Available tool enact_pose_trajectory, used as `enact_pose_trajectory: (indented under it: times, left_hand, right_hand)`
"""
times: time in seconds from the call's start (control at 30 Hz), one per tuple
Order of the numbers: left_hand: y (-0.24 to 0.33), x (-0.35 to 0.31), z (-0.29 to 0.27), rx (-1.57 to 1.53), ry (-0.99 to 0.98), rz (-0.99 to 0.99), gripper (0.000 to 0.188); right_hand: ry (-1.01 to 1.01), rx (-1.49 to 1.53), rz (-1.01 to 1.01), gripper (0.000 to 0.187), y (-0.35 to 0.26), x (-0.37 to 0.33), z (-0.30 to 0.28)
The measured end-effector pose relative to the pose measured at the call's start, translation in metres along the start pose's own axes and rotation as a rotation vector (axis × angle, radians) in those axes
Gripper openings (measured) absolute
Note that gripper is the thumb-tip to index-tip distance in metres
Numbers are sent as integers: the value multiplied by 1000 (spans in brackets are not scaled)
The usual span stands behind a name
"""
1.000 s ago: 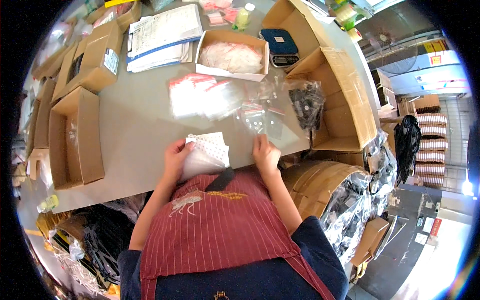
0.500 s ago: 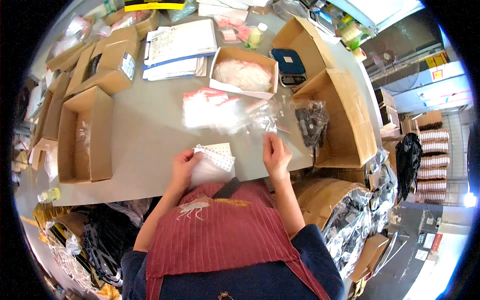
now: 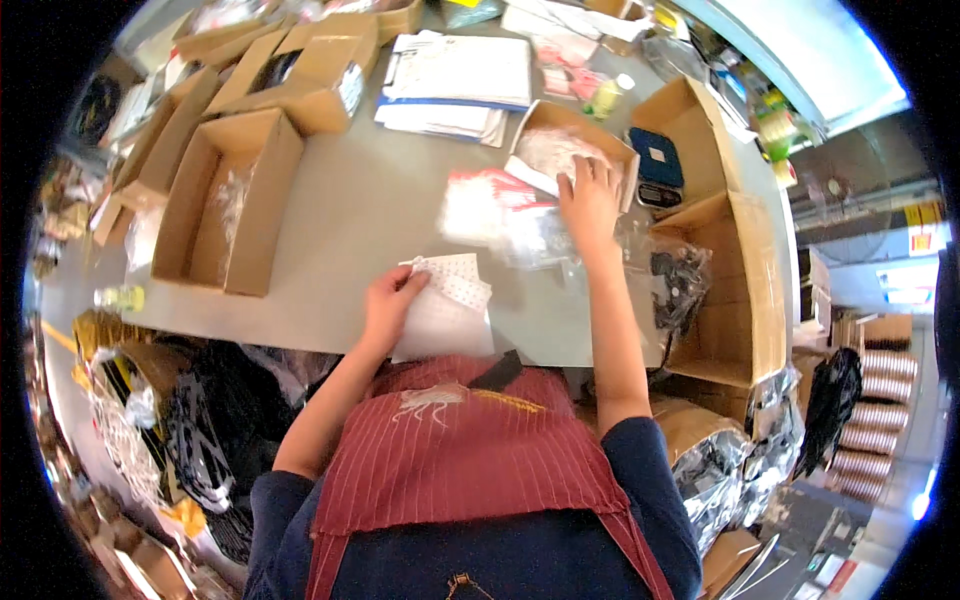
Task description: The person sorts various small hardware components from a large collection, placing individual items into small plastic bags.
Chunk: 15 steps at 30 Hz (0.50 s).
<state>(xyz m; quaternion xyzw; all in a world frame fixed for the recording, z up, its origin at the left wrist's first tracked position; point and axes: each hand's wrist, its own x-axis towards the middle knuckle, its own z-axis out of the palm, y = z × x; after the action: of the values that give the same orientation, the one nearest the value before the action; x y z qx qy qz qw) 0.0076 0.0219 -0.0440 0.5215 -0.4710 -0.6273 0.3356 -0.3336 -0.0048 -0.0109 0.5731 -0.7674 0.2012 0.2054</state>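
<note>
My left hand (image 3: 388,305) pinches a few white sheets (image 3: 445,325) near the table's front edge. The upper ones are small and printed with rows of dark dots. My right hand (image 3: 592,205) reaches over the near side of a white-walled carton (image 3: 629,172) full of small clear plastic bags (image 3: 553,152). Its fingers are apart and touch or hang just above the bags; nothing shows in them. Beside that wrist lies a pile of clear zip bags with red edges (image 3: 480,205), with more loose clear bags (image 3: 540,238) next to it.
An open brown carton (image 3: 240,255) with clear plastic inside stands at left. Clipboards with papers (image 3: 460,75) lie at the back. To the right are a blue-topped scale (image 3: 655,155), a bagged dark item (image 3: 680,285) and a large open carton (image 3: 745,300). A small bottle (image 3: 608,97) stands behind.
My right hand has moved from the table's near right up and forward to the white-walled carton, its fingers opening from a closed grip. My left hand still holds the sheets. The view has shifted.
</note>
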Motion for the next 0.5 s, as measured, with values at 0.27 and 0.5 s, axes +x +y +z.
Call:
enact_pose_trajectory:
  times: [0.27, 0.5]
  left_hand:
    - [0, 0, 12, 126, -99, 111, 21]
    - [9, -5, 35, 137, -266, 125, 18]
  right_hand:
    - [-358, 738, -210, 15, -111, -89, -65]
    - [-269, 478, -208, 9, -103, -109, -90]
